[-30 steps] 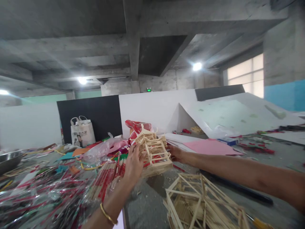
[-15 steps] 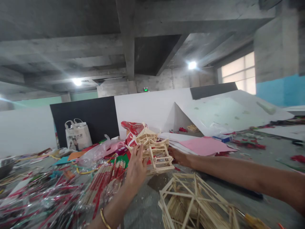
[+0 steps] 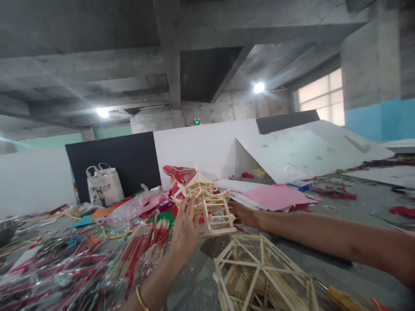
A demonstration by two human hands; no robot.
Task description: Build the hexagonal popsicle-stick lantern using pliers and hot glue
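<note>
A small pavilion-like model made of pale wooden sticks [image 3: 200, 188] is in the middle of the view, with a pointed roof and an open frame of posts and rails. My left hand [image 3: 185, 226], a gold bangle on its wrist, grips the model's left side with the fingers long against it. From the right, my right hand [image 3: 244, 214] grips the other side; its fingertips are partly hidden behind the sticks. Nearer to me stands a larger stick frame [image 3: 261, 269], many-sided and braced with diagonals, cut off by the lower edge of the view.
Red-tipped sticks in plastic wrap [image 3: 132, 248] are heaped at left. A white tote bag [image 3: 105, 186] leans against a black panel. Pink paper [image 3: 275, 196] lies beyond my right arm. A tool with a yellow handle [image 3: 345, 299] is beside the larger frame.
The view has shifted slightly, so the surroundings sit a little further left. Both hands keep their places on the stick model.
</note>
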